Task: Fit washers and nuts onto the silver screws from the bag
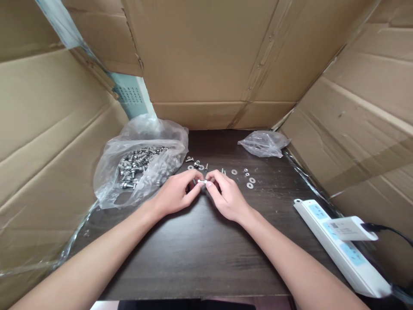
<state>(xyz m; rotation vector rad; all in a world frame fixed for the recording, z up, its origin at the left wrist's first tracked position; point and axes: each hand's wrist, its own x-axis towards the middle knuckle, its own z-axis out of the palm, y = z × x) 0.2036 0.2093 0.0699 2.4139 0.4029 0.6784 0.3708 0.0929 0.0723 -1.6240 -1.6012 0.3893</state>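
Observation:
Over the middle of the dark table, my left hand [177, 190] and my right hand [227, 194] meet fingertip to fingertip. Between them lies a small metal bolt [202, 181], pinched from both sides by thumbs and forefingers. Whether a nut or washer sits on it is too small to tell. Just beyond my fingers are loose bolts [189, 159] and washers [234, 172], along with small nuts [246, 170]. Left of my left hand, a clear plastic bag [106, 172] stands open with many metal bolts [132, 165] inside.
A second clear plastic bag [264, 144] lies at the back right. Along the right side runs a white power strip [342, 249] with a plugged-in white adapter [351, 229] and black cable. Cardboard walls [206, 56] close in the dark table [193, 258] at the back and sides.

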